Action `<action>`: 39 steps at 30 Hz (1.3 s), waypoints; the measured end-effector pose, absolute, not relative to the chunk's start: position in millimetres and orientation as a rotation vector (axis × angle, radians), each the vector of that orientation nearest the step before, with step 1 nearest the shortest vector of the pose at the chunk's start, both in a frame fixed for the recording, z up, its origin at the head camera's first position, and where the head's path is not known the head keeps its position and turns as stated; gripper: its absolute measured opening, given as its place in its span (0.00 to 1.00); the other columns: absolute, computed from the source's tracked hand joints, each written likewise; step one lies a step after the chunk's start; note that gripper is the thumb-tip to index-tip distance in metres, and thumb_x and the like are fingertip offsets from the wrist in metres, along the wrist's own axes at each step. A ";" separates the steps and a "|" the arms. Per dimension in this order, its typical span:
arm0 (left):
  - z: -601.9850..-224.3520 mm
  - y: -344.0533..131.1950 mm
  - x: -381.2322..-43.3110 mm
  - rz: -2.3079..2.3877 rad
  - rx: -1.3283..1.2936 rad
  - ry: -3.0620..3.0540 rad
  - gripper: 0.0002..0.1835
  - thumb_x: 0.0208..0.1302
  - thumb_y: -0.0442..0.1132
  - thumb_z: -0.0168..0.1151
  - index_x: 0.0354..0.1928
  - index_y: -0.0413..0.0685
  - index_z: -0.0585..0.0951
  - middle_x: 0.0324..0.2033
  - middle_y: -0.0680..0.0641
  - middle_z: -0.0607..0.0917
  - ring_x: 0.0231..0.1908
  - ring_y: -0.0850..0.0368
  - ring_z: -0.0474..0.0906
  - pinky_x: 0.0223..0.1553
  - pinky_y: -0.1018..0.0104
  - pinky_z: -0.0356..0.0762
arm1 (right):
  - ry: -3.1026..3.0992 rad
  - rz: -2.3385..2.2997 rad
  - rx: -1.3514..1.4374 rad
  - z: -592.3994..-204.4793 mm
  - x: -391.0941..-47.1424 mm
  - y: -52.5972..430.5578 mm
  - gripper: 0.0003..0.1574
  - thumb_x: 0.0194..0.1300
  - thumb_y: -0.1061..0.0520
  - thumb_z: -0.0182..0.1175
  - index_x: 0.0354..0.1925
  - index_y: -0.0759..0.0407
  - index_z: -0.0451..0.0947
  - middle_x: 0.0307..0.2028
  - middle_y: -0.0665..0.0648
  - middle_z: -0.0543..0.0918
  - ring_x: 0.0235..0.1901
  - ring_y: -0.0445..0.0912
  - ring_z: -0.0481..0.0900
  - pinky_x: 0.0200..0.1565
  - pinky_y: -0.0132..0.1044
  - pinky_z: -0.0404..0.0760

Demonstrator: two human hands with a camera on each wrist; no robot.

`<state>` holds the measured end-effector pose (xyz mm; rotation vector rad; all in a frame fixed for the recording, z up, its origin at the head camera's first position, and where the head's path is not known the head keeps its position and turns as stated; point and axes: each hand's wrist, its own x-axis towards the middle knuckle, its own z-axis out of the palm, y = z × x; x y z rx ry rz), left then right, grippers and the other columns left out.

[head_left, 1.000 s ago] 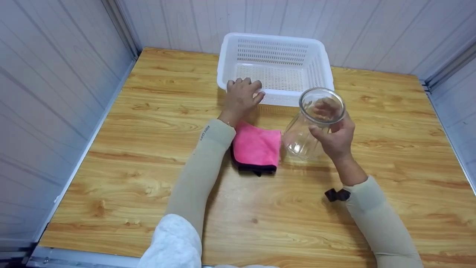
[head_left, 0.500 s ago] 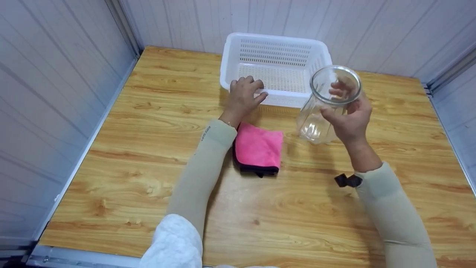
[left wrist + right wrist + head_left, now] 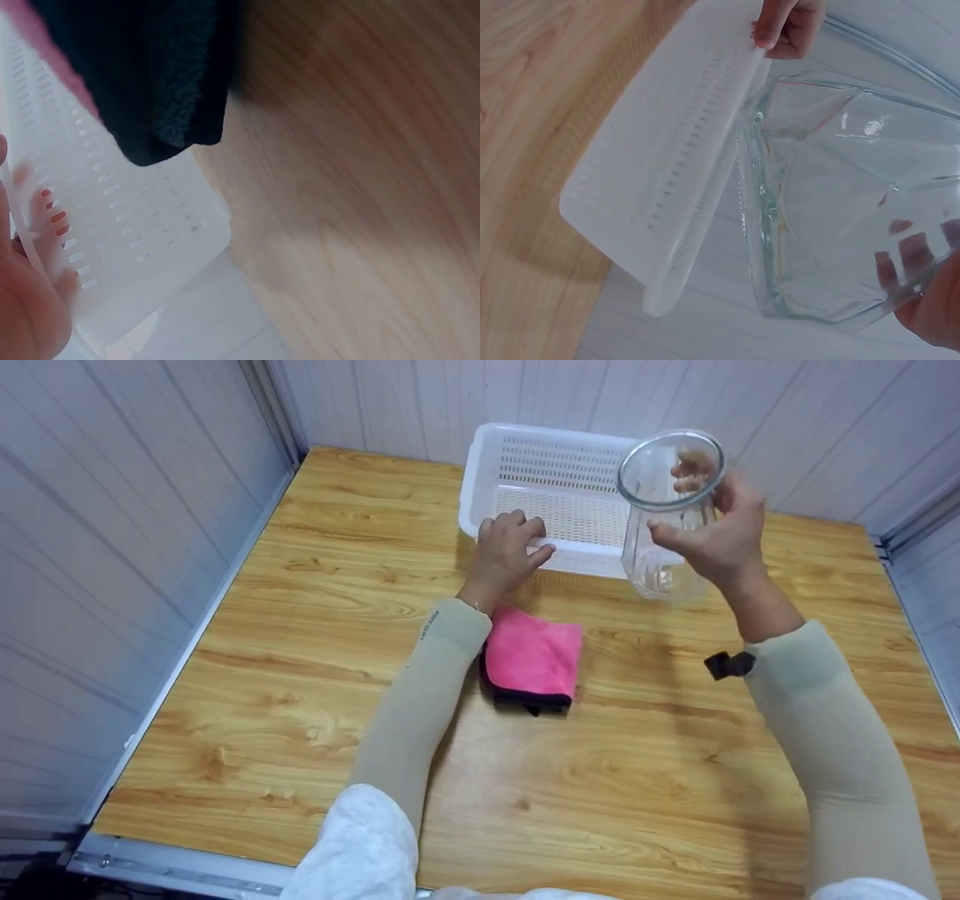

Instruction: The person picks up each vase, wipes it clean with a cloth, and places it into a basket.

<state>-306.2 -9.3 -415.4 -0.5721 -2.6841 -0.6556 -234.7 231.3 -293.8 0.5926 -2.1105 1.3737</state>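
My right hand [image 3: 729, 536] grips a clear glass jar [image 3: 649, 540] with a wide round mouth and a faceted body. It is upright, raised over the right front part of a white plastic basket [image 3: 480, 444]; fingers show through the glass. In the right wrist view the jar's base [image 3: 769, 225] is beside the basket rim, apart from the table. My left hand [image 3: 506, 547] holds the basket's near rim, fingers over the inside, seen through the slotted wall [image 3: 150, 217] in the left wrist view. A folded pink cloth [image 3: 534, 652] with black edging lies near my left wrist.
The wooden table [image 3: 300, 720] bears the basket at its back edge, close to the white panelled back wall [image 3: 420, 405]. Another panelled wall [image 3: 135, 510] borders the left side. A small black item [image 3: 729, 665] sits at my right cuff.
My right hand has lifted the jar up and away, from beside the cloth to over the basket's right side. The left hand stays on the rim; the whole view has shifted slightly.
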 end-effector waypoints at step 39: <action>-413.5 -6.3 -303.0 -0.630 -0.480 -2.723 0.18 0.64 0.60 0.54 0.43 0.57 0.80 0.37 0.54 0.79 0.40 0.56 0.72 0.45 0.61 0.63 | -2.795 0.448 0.537 -313.8 -354.6 200.6 0.50 0.45 0.42 0.72 0.65 0.52 0.67 0.58 0.59 0.75 0.57 0.57 0.71 0.60 0.55 0.69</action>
